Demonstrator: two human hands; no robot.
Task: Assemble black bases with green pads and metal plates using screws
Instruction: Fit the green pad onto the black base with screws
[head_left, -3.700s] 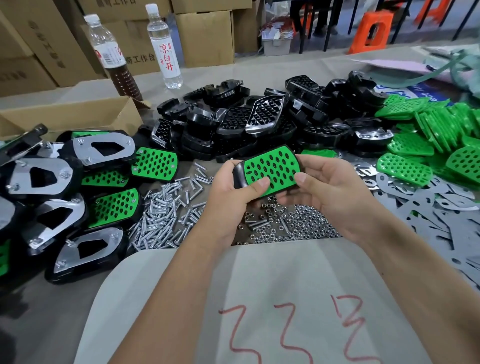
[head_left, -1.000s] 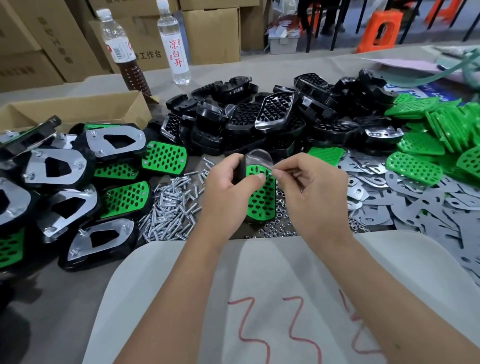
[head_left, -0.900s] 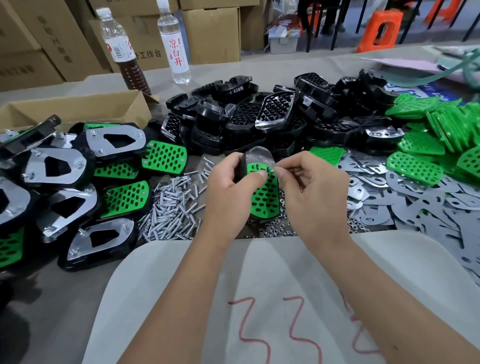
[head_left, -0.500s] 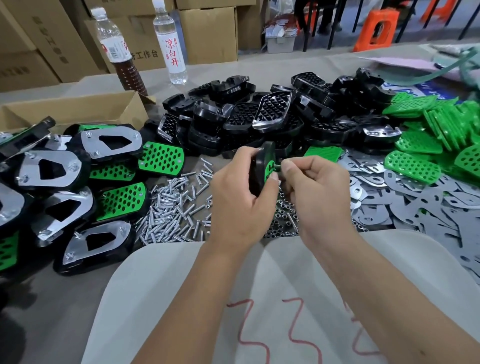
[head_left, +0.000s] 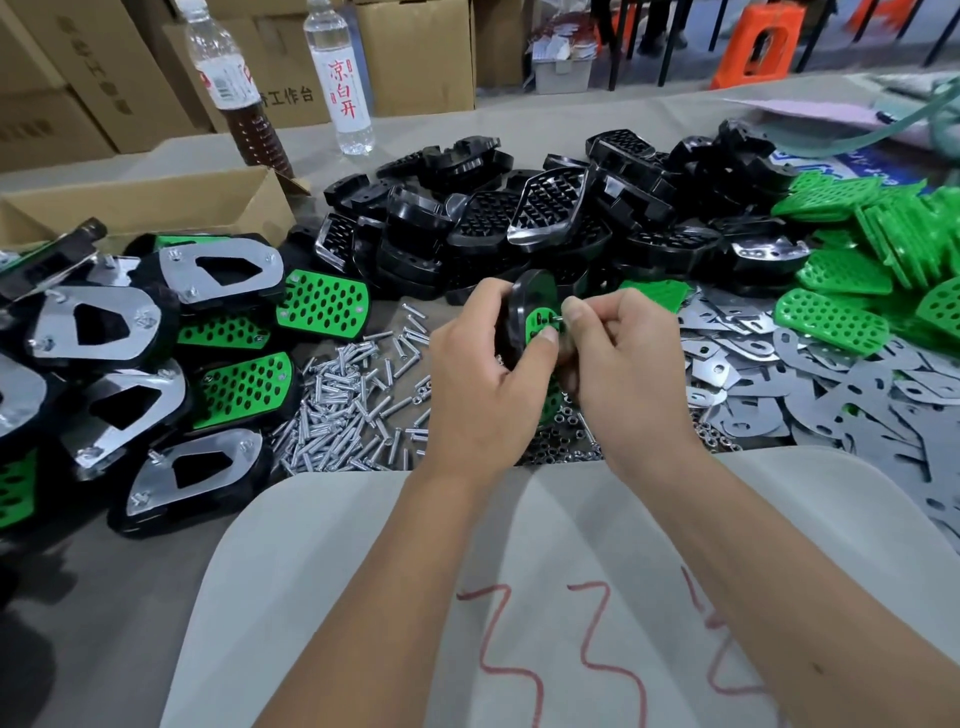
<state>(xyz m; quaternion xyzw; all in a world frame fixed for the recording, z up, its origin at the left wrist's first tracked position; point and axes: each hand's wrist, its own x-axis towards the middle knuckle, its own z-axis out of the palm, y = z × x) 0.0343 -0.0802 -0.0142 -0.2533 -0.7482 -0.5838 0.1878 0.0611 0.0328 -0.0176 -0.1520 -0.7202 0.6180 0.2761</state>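
Base held on edge above the bench, screw at the pad.

Left hand (head_left: 483, 384) grips a black base (head_left: 522, 306) with green pad (head_left: 537, 322) — right hand (head_left: 623, 364) pinches a screw (head_left: 557, 320) at the pad face. Loose screws (head_left: 348, 410) and nuts (head_left: 556, 449) below; black bases (head_left: 519, 218) piled behind, metal plates (head_left: 831, 395) right, finished units (head_left: 218, 270) left.

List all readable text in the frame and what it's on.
"凉白开": red, vertical, on the clear water bottle's label.
"工作台": on the cardboard box behind the bottles; characters before it are hidden.
Brown-liquid bottle's label: too small to read.
Left cartons' print: too blurred.
Red scrawl on the white sheet: illegible.
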